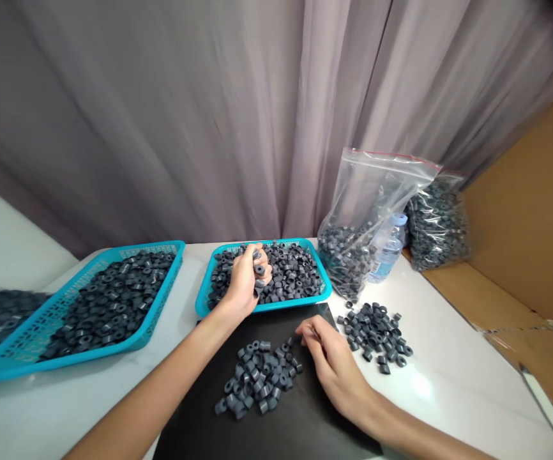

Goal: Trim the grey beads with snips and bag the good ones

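My left hand [246, 279] is raised over the middle blue tray [204, 295], fingers closed around a handful of small dark grey rings [258, 270]. That tray is full of the same rings. My right hand [330, 364] rests on a black mat [300, 421], fingers curled down near the edge of a loose pile of grey rings [260, 378] on the mat. I cannot make out whether its fingertips pinch a ring. A second pile of rings [375, 335] lies on the white table to the right of the mat.
A larger blue tray [13, 354] of rings sits at the left, a plastic bag beside it. At the back right stand two clear bags of rings [353, 246] [437, 230] and a water bottle [387, 249]. A cardboard box [520, 255] borders the right. Grey curtains hang behind.
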Available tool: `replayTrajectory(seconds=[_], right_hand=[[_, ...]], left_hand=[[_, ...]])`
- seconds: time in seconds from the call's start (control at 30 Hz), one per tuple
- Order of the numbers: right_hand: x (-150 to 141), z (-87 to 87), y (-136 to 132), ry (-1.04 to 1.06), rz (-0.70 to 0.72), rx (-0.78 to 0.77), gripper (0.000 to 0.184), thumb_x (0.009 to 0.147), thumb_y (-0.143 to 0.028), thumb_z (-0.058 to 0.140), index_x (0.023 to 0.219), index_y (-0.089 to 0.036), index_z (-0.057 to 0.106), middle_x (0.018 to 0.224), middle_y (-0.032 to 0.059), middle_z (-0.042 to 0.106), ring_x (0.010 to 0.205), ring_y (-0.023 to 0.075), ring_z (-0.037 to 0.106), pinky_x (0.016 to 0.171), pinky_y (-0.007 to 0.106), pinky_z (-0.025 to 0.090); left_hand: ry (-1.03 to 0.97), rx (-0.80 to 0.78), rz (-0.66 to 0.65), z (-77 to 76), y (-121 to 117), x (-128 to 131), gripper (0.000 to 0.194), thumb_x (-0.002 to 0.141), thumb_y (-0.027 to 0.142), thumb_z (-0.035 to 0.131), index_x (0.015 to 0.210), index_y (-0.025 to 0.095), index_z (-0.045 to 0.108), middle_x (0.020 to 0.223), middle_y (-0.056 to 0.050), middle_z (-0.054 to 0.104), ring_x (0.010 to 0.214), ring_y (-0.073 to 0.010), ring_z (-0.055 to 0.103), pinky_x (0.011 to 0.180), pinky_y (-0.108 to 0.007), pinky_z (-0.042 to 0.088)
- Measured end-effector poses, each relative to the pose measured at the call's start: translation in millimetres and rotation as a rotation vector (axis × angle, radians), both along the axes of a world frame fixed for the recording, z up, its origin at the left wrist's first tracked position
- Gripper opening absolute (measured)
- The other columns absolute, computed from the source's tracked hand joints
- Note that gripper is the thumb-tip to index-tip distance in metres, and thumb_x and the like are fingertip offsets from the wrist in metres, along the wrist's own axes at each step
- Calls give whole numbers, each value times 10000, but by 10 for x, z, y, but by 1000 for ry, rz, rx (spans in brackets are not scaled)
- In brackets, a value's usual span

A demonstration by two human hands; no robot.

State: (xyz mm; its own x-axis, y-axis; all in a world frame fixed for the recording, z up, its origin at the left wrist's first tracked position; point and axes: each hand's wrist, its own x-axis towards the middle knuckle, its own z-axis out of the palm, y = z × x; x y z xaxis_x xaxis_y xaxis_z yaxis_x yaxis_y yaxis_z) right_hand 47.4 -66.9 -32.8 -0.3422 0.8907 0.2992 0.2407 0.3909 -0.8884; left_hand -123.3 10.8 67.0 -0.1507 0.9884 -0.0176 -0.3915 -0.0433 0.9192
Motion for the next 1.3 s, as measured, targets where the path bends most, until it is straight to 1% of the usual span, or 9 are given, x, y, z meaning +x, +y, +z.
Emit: replayTrajectory(seconds=[0.1,0.2,0.4,0.57,0.67,0.83,1.03,1.17,1.3], right_hand=[[-8,-11,-19,-45,0,-3,187,1004,-389,480,1016,-209,530,875,4,564,766,141,537,718,257,424],[-9,-48,-5,-93,9,24,266,942,-395,598,1121,-210,530,943,16,579,801,153,560,750,274,443],[45,-48,80,-36,-41,11,217,1013,-326,446,955,-185,601,891,40,609,812,167,575,738,283,451],[76,62,-30,125,-154,45,199,1021,-338,448,1001,-194,584,794,6,557,647,124,500,580,240,412],[69,55,-165,173,-84,181,92,959,-270,575,1040,-226,571,767,-21,498,570,103,442,502,230,371],[41,-56,-288,79,81,326,403,866,-209,708,1202,-279,496,844,-9,519,648,126,515,531,235,446],[21,-78,-282,94,43,288,533,905,-235,674,1366,-313,420,888,4,534,726,138,583,608,242,522],[27,-56,-277,-9,15,327,446,942,-239,625,1356,-310,475,887,14,557,730,142,607,631,250,532],[34,-54,-257,-32,42,451,339,954,-163,585,1271,-274,541,980,45,599,842,154,652,707,252,546]], left_hand=[[-30,-19,-18,-8,-204,59,424,819,319,600,539,220,298,502,101,220,390,-40,207,342,-156,181],[-46,-70,-54,-45,-470,89,450,813,343,621,522,219,301,499,98,213,395,-44,210,343,-162,193],[-251,-302,-195,-160,-837,116,438,844,325,599,523,210,323,526,98,206,406,-42,141,335,-161,173],[-413,-417,-293,-233,-842,192,445,859,310,582,519,206,316,537,96,189,412,-46,145,347,-167,173],[-401,-427,-282,-319,-818,262,440,858,322,571,522,208,309,529,97,184,423,-54,132,363,-177,176],[-360,-442,-245,-461,-834,377,412,817,329,590,530,208,321,526,87,229,440,-62,219,410,-186,240],[-296,-479,-213,-504,-889,417,378,796,371,618,540,205,394,517,73,329,439,-73,323,445,-207,305],[-282,-499,-161,-494,-922,425,368,788,370,657,572,204,408,537,79,339,437,-66,332,423,-199,282],[-341,-519,-227,-460,-946,432,413,834,400,654,578,193,405,562,78,336,421,-44,288,395,-174,268]])
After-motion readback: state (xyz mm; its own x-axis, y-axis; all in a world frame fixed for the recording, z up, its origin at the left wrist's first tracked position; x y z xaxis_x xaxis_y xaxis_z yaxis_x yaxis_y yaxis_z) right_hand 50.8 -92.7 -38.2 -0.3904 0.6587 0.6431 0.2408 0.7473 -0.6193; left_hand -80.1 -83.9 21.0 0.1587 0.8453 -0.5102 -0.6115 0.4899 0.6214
